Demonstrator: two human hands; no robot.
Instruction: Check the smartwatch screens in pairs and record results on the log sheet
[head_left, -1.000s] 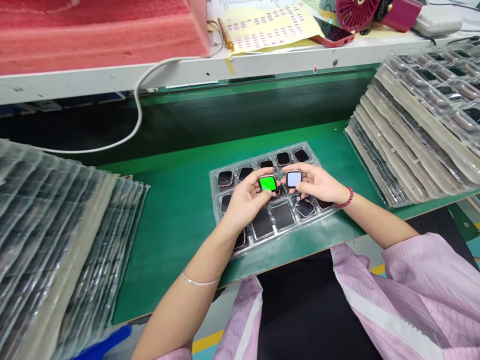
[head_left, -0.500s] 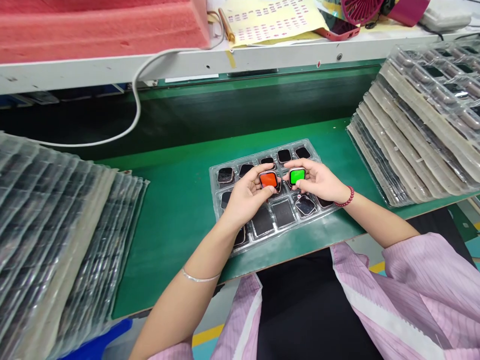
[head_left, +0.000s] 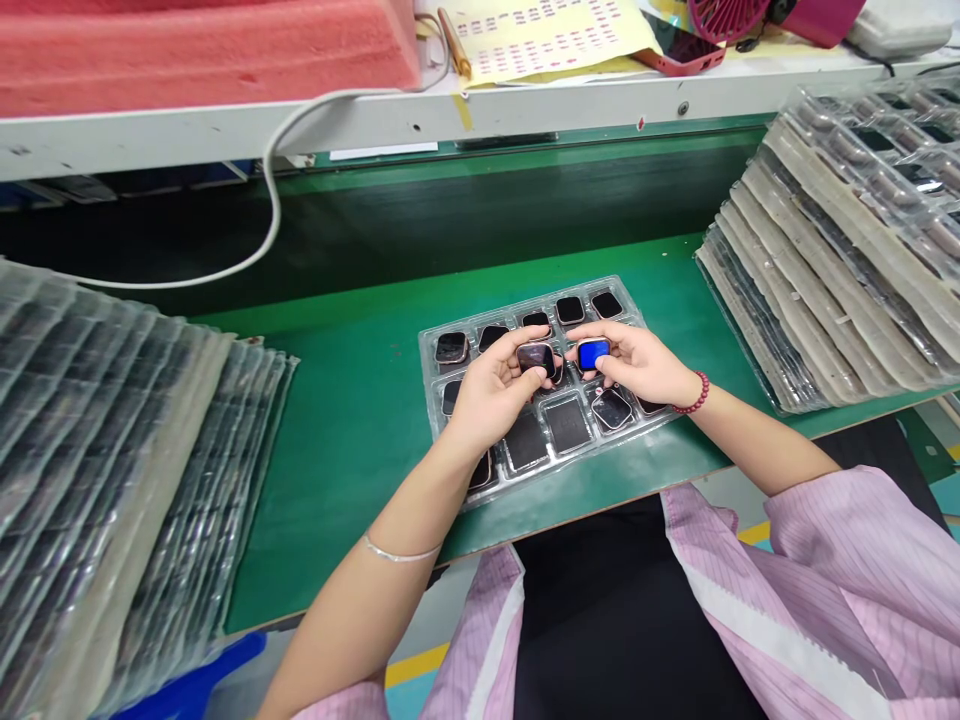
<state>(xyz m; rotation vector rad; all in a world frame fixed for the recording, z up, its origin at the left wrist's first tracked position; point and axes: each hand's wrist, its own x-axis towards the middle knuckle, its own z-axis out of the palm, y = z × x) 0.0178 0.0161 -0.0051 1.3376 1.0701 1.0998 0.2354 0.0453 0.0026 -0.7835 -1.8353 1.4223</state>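
My left hand is closed on a smartwatch without a strap, thumb at its lower edge; the screen is dark. In my right hand is a second smartwatch, gripped between thumb and fingers, its screen lit blue. Both are held side by side just above a clear plastic tray. Several dark-faced watch bodies sit in the tray's pockets, such as one at the back left. Two front pockets hold no watch; one is this dark pocket. My hands hide part of the middle row.
Stacked plastic trays stand on the left and another tray stack on the right. A white cable hangs from the shelf above. On that shelf lie pink foam, a printed sheet and a phone.
The left watch's screen has gone from orange-red to dark. The right watch's screen has turned from green to blue. My hands have hardly moved.
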